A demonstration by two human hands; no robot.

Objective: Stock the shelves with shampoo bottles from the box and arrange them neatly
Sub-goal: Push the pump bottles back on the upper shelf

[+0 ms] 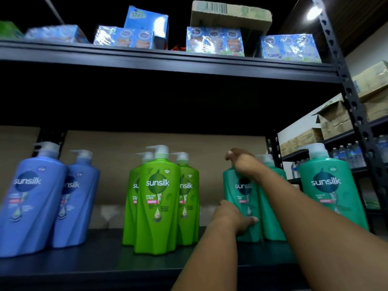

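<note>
Sunsilk pump bottles stand on a dark shelf [105, 267]. Two blue bottles [31, 198] are at the left and three light-green bottles [157, 202] cluster in the middle. At the right stand teal bottles: a front-left one [241, 192], one behind it [273, 202], and a larger-looking one at the far right [331, 192]. My right hand [243, 162] grips the top of the front-left teal bottle, hiding its pump. My left hand [233, 217] holds the same bottle low on its body, thumb across the front.
The upper shelf [168, 59] carries blue wrapped packs [214, 40] and a cardboard carton [231, 15]. A perforated steel upright [346, 85] bounds the shelf at the right. Beyond it, another rack holds cartons [333, 120] and water bottles [352, 156].
</note>
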